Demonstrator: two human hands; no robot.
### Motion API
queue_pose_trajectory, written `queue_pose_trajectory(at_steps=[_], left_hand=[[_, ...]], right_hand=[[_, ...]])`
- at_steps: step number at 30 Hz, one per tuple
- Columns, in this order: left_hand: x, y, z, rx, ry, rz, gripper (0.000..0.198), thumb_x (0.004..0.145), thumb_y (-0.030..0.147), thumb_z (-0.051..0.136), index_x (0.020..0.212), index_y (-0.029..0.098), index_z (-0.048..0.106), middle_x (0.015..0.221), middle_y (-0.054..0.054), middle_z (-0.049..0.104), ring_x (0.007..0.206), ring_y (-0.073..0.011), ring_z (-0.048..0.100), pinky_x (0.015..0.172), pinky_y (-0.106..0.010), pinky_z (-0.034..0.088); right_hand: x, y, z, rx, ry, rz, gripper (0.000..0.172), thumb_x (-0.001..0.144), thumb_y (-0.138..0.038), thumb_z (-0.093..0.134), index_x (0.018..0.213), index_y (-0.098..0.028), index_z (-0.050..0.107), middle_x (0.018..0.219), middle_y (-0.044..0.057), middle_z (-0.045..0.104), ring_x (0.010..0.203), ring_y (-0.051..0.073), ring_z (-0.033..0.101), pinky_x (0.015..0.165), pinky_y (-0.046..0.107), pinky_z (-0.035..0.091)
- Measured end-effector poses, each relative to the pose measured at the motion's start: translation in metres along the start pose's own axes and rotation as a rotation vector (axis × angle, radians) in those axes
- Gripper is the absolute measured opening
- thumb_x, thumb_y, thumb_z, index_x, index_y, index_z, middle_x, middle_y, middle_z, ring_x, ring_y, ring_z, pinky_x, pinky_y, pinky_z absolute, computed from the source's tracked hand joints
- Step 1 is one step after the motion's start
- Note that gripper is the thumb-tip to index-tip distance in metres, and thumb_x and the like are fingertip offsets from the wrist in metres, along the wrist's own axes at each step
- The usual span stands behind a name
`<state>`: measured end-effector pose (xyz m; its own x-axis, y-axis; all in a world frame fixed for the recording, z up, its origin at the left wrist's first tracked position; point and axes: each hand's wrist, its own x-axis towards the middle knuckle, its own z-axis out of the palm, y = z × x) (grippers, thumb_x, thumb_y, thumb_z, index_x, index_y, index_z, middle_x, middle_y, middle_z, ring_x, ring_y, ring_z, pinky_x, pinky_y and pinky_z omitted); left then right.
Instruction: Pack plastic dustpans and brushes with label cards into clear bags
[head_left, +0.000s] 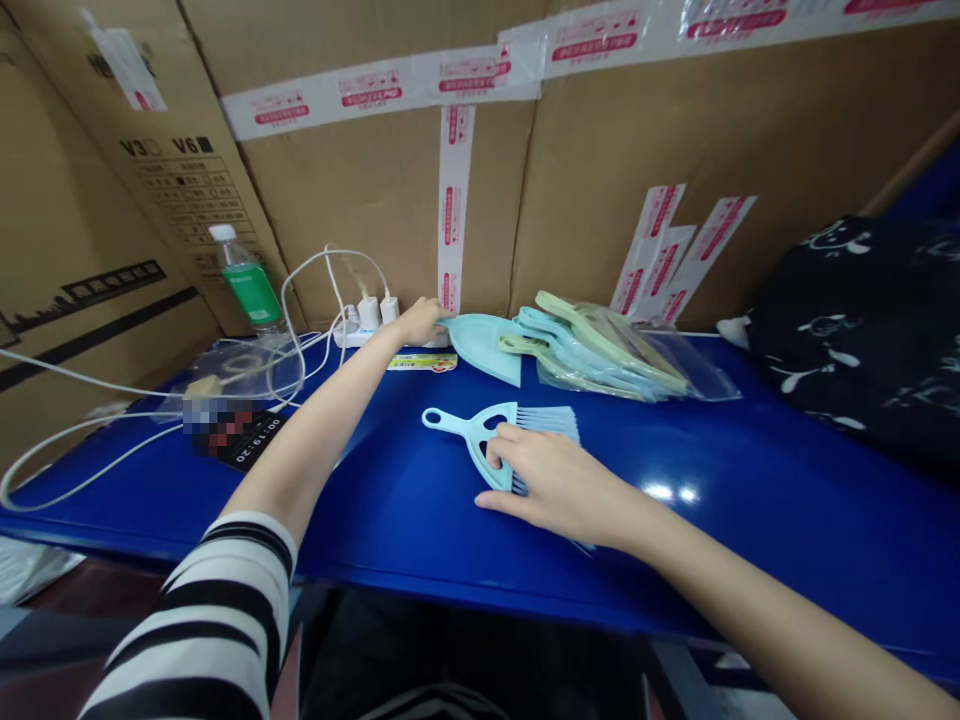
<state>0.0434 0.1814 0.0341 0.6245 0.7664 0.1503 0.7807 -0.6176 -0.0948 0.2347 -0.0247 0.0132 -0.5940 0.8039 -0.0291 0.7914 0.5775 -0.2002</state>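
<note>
The light-blue brush (471,428) lies on a glossy blue table (397,530), its ring-ended handle to the left and bristles to the right. Behind the brush, brown cardboard cartons (360,200) stand along the table's back, joined by white tape (454,200) with red print; well to its right sits black fabric (847,340) with white figures. Behind and right of the brush, a clear bag (709,370) wraps stacked pale-green and light-blue handled pieces (622,335). Well left of the brush and behind it stands a green-labelled bottle (255,292); nearer to it are white chargers (368,313) in a power strip (433,338). The table's near edge (420,588) runs in front of the brush; glossy surface extends rightward beneath the right forearm. The right hand (551,475) curls its fingers over the brush's head; whether they grasp it, I cannot tell. The left hand (422,320), behind the brush, clasps a light-blue dustpan (484,345) by its handle end.
</note>
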Motion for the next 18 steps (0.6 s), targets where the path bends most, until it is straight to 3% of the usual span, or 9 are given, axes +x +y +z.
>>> queue_pose_trajectory(at_steps=[9, 14, 18], left_hand=[[0.006, 0.02, 0.011, 0.053, -0.003, -0.081, 0.046, 0.084, 0.009, 0.042, 0.125, 0.02, 0.058, 0.121, -0.012, 0.06, 0.115, -0.0273, 0.052, 0.093, -0.04, 0.043], [-0.009, 0.027, 0.002, 0.076, 0.044, -0.136, 0.054, 0.083, 0.006, 0.037, 0.134, 0.018, 0.048, 0.13, -0.014, 0.054, 0.121, -0.0285, 0.045, 0.096, -0.044, 0.041], [-0.029, 0.037, -0.008, 0.068, 0.038, -0.119, 0.042, 0.085, 0.009, 0.04, 0.122, 0.013, 0.059, 0.12, -0.016, 0.058, 0.119, -0.0295, 0.045, 0.097, -0.044, 0.039]], right_hand=[[0.001, 0.006, 0.0, 0.119, 0.032, -0.057, 0.021, 0.087, -0.038, 0.059, 0.095, -0.019, 0.055, 0.093, 0.005, 0.063, 0.076, 0.019, 0.058, 0.064, 0.029, 0.039], [0.002, 0.009, 0.001, 0.115, 0.054, -0.096, 0.017, 0.088, -0.032, 0.058, 0.098, -0.018, 0.058, 0.093, 0.006, 0.064, 0.078, 0.02, 0.059, 0.065, 0.03, 0.04], [0.004, 0.013, 0.001, 0.131, 0.054, -0.114, 0.018, 0.089, -0.032, 0.057, 0.099, -0.018, 0.061, 0.092, 0.007, 0.062, 0.075, 0.019, 0.058, 0.065, 0.03, 0.042]])
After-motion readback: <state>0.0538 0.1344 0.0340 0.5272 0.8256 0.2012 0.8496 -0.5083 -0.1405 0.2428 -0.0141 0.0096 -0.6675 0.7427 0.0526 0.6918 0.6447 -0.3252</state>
